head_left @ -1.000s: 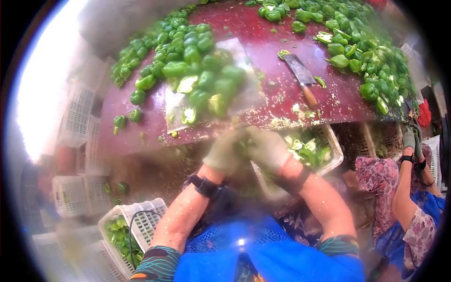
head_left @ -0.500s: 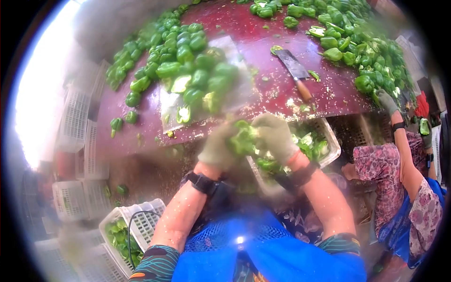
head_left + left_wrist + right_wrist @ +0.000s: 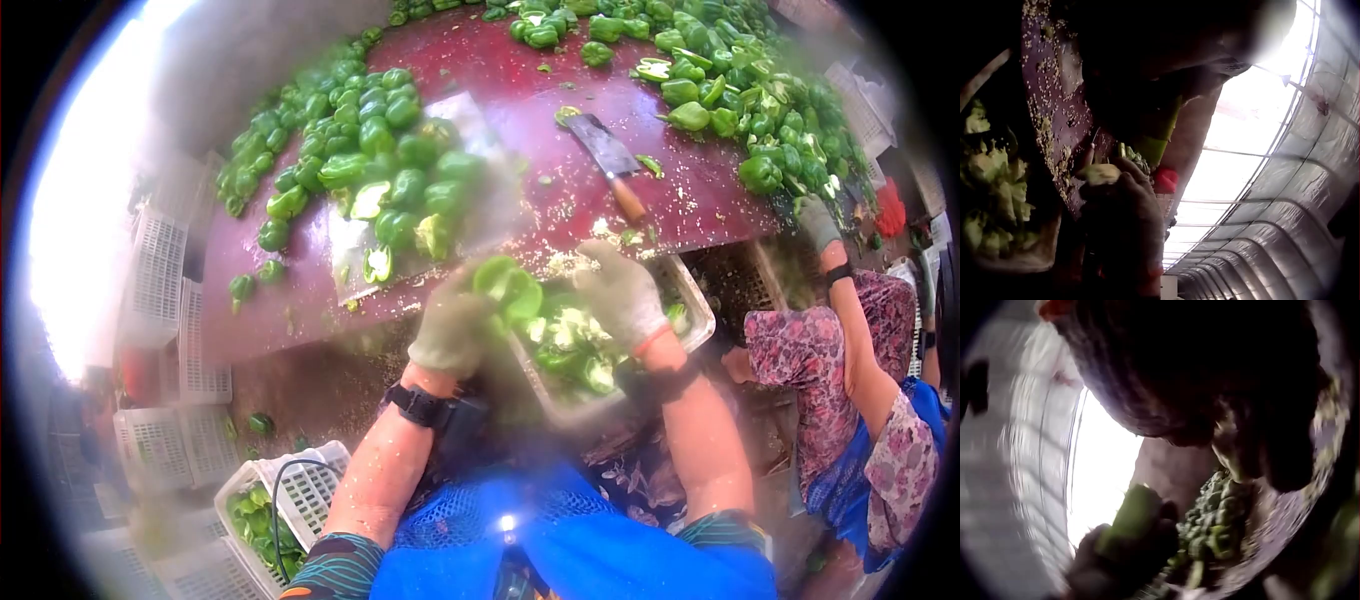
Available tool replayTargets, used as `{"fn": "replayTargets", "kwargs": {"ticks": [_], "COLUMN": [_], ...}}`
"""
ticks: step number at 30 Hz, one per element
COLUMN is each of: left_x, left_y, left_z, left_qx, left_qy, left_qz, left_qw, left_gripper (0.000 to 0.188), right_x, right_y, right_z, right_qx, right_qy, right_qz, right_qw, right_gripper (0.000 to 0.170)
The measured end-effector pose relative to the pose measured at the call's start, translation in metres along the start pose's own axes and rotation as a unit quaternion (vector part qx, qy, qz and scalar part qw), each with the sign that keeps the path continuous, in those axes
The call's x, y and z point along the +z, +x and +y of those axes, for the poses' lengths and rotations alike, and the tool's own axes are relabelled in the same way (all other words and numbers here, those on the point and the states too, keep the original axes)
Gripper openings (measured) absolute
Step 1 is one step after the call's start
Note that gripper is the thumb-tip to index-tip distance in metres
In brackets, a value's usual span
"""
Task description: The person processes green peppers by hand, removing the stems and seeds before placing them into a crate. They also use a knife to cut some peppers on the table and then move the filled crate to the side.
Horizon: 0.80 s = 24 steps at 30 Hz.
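Note:
My left hand (image 3: 450, 325), in a pale glove, grips a green bell pepper (image 3: 507, 290) whose hollow opened end shows in the head view. Apart from it, to the right, my gloved right hand (image 3: 620, 290) pinches a pale pepper core (image 3: 1102, 174), clearest in the left wrist view. Both hands are over a white crate (image 3: 705, 310) of pale cores and green scraps (image 3: 570, 345), at the near edge of a dark red table (image 3: 560, 215). The right wrist view shows the pepper upright in the left hand (image 3: 1116, 556).
Piles of green peppers (image 3: 365, 120) lie at the table's left and right. A cleaver (image 3: 603, 147) rests among scattered seeds. White crates (image 3: 165, 270) stand at left, one holding peppers (image 3: 265, 525). Another person's gloved hand (image 3: 818, 222) reaches to the right pile.
My hands, together over the pepper at first, have drawn apart. The core has come out in my right hand, and the pepper stays in my left. The other person's hand has moved to the pile.

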<state>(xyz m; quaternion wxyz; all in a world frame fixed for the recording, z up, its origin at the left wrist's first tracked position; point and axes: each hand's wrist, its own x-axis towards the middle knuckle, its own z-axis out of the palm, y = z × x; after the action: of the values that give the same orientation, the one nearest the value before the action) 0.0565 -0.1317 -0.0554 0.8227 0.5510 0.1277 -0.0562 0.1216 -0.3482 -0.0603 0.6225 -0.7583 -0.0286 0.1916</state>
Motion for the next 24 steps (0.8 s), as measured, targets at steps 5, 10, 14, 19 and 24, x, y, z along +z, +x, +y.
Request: {"fn": "replayTargets", "kwargs": {"ticks": [5,10,14,19,24], "left_x": [-0.002,-0.003,-0.001,-0.003,0.016], "left_y": [0.004,0.009,0.007,0.012,-0.002], "left_z": [-0.005,-0.021,-0.021,-0.031,-0.014], "left_qx": [0.075,0.174,0.124,0.122,-0.030], "left_qy": [0.060,0.316,0.321,0.276,0.044], "left_qz": [-0.042,-0.064,-0.076,-0.091,-0.080], "left_qw": [0.995,0.930,0.936,0.949,0.995], "left_gripper": [0.045,0.044,0.050,0.042,0.056], "right_x": [0.015,0.035,0.043,0.055,0.056], "right_y": [-0.003,-0.014,-0.009,-0.015,-0.012], "right_z": [0.013,-0.015,-0.008,-0.005,0.002], "right_qx": [-0.235,-0.271,-0.215,-0.214,-0.170], "right_qy": [-0.193,-0.335,-0.386,-0.380,-0.237], "right_qz": [0.099,-0.059,-0.121,-0.043,-0.009], "right_qw": [0.947,0.901,0.889,0.899,0.956], "right_gripper": [0.021,0.019,0.019,0.017,0.016]}}
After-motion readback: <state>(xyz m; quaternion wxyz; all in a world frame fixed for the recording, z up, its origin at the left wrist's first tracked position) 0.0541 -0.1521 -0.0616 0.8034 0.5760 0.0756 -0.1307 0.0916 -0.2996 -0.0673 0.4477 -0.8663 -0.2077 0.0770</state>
